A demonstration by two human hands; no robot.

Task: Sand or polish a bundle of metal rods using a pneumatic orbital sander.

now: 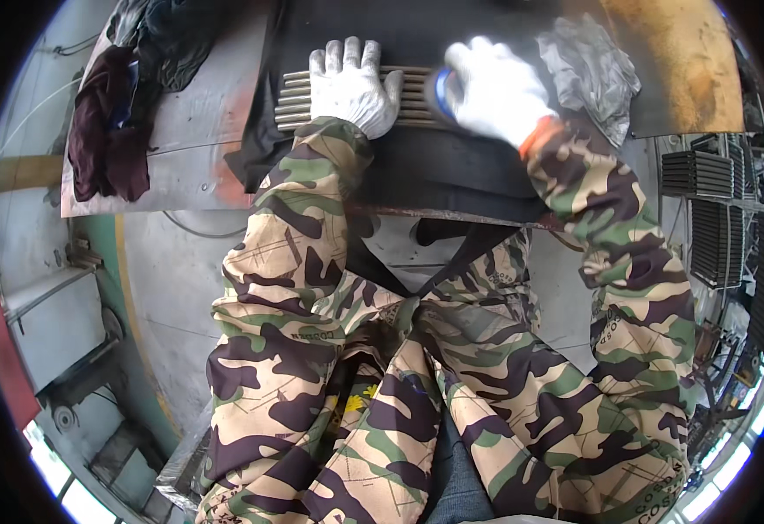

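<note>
Hiding rods point(295, 110) partly: left hand point(352, 92)

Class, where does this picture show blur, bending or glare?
Head view: the right hand and the blue-rimmed thing at it are smeared, while the left hand over the rods looks crisper; head view: the table's front edge bows; head view: bright patches near the lower corners are washed out.

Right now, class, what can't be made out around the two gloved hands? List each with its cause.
Head view:
- Rods: partly hidden beneath the left hand.
- Blue thing: mostly covered by the right hand and blurred, so its kind is unclear.
- Right hand's grip: blurred.
- Dark cloth, upper left: cut off by the top edge.
</note>
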